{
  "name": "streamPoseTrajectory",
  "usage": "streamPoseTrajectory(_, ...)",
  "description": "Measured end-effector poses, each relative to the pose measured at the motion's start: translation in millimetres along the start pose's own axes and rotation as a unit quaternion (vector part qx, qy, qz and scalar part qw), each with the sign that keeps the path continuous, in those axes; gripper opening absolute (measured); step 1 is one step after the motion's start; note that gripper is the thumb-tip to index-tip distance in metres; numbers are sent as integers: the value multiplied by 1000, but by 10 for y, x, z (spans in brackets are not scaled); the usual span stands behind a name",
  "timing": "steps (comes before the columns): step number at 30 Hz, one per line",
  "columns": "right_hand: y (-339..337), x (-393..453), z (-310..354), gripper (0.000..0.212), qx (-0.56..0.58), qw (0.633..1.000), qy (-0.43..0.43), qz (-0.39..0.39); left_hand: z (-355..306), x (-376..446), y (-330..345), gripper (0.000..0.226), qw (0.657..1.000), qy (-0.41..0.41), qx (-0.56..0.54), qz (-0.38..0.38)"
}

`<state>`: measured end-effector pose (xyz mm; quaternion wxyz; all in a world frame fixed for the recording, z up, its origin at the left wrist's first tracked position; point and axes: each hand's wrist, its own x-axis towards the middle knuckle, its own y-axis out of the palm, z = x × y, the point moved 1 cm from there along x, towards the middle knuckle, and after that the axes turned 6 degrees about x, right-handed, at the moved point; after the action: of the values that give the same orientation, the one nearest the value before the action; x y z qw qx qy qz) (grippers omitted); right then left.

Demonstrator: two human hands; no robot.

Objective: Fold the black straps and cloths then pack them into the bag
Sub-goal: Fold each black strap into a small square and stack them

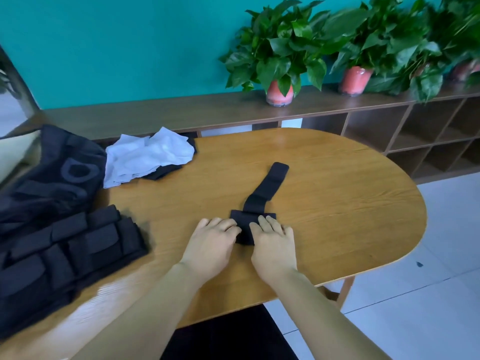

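Note:
A black strap [267, 188] lies on the wooden table [337, 203], its near end folded into a thick pad while its far end runs away to the upper right. My left hand [211, 244] and my right hand [272, 241] rest side by side on the folded pad, fingers fairly straight and pressing it down. A stack of folded black straps [65, 245] sits at the left. Behind it stands the black bag [52, 175]. A pale cloth [148, 157] lies crumpled over a dark cloth [166, 171] at the back left.
The table's rounded end curves off to the right above a white tiled floor [415, 307]. A low wooden shelf unit [389, 131] stands behind the table, with potted plants [279, 55] on top against a teal wall.

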<state>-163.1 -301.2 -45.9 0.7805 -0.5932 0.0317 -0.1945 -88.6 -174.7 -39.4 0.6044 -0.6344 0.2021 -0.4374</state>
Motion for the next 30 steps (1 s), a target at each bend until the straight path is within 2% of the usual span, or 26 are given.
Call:
streamPoseTrajectory(5, -16, -120, 333, 45, 4, 997, -64, 42, 183, -358, -107, 24, 999, -16, 19, -27)
streamPoseTrajectory(8, -51, -213, 470, 49, -1, 994, -88, 60, 263, -536, -182, 12, 999, -27, 33, -12)
streamPoseTrajectory(11, -78, -282, 541, 48, -9, 990, -122, 75, 353, -661, -236, 12, 999, -22, 36, -3)
streamPoseTrajectory(16, -205, -190, 579, 28, 38, 988, -142, -39, 474, -719, -317, 8, 998, -47, -5, -35)
streamPoseTrajectory(18, -174, -125, 629, 21, 11, 980, -189, -59, 512, -723, -291, 15, 998, -51, -20, -25)
streamPoseTrajectory(21, -80, -62, 696, 25, -46, 968, -247, 15, 540, -730, -198, 26, 997, -48, -50, 13)
streamPoseTrajectory(23, -48, 6, 661, 32, -64, 968, -237, 56, 534, -722, -158, 29, 996, -50, -73, 23)
streamPoseTrajectory(27, -41, 219, 635, 32, -32, 973, -222, 50, 559, -674, -168, 28, 994, -49, -93, 18)
streamPoseTrajectory(30, 20, 438, 655, 33, -51, 972, -218, 70, 570, -677, -146, 28, 993, -53, -104, 23)
